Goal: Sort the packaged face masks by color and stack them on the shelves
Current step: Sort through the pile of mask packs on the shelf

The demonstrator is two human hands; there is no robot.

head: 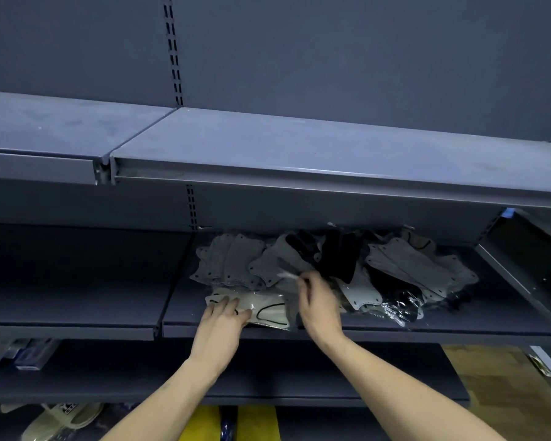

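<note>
Grey, black and white packaged face masks (331,268) lie heaped on the middle shelf (458,326) (each in clear film). At its front edge the left hand (218,326) presses straight fingers on a white mask packet (268,308). Just beside it, the right hand (318,305) pinches the film of a grey mask packet (288,276).

The shelves (331,144) are matt grey painted metal, slightly dusty. The face masks (233,262) look like soft cloth inside glossy, crinkled clear plastic wrappers (395,308).
</note>
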